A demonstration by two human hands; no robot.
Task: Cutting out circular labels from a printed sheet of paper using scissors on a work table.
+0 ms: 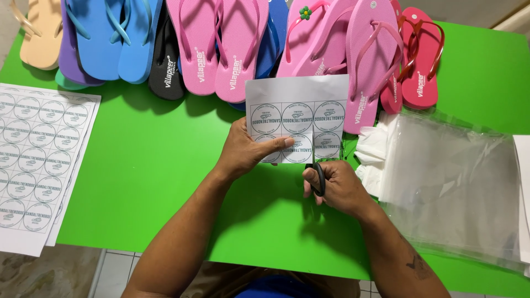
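Fingers [276,144] pinch label sheet [298,105] (scissors [317,179] cutting).

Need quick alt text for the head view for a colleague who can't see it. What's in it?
The left hand holds a small sheet of round labels while the right hand cuts into it with black-handled scissors above a green table. Flip-flops line the far edge.

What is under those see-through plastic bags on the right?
Under the clear plastic bags the green table shows through, with white bags at their left edge. Whatever lies beneath the thick layers is hidden.
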